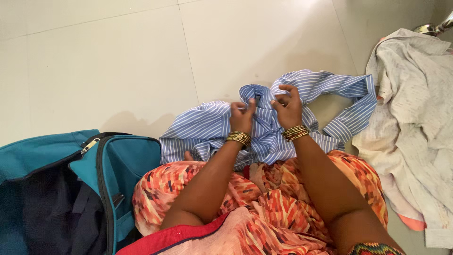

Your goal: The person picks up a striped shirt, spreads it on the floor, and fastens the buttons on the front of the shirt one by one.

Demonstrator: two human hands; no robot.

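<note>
A blue and white striped shirt (pixel 207 127) lies crumpled on the tiled floor in front of my lap. My left hand (pixel 242 117) pinches a fold of it near the middle. Right beside it, my right hand (pixel 287 105) grips the bunched fabric too, fingers curled. Both wrists carry gold bangles. One sleeve of the shirt loops away to the right. My knees are covered by orange patterned cloth (pixel 264 198).
An open teal travel bag (pixel 71 189) with a dark inside sits at the lower left. A heap of pale grey and white clothes (pixel 415 123) lies on the right. A metal leg (pixel 432 29) shows at the top right. Pale floor tiles (pixel 118 61) stretch ahead.
</note>
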